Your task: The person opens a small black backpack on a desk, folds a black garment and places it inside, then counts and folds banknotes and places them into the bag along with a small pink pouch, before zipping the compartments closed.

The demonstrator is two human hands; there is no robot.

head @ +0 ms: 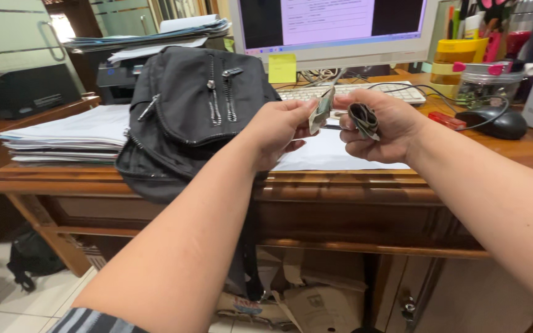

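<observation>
Both forearms reach forward over the front edge of the brown wooden table [353, 203]. The left hand [277, 131] has its fingers closed on a small folded greenish paper slip [322, 110], held upright between thumb and fingertips. Just beside it, the right hand [380, 126] curls its fingers around a dark grey rolled-up strap [364, 119]. Both hands hover above a white sheet of paper [325, 154] lying on the table. Left of them a black zippered fabric backpack [186, 117] stands on the table's edge. Behind are a white keyboard [353, 92] and a black computer mouse [501, 125].
</observation>
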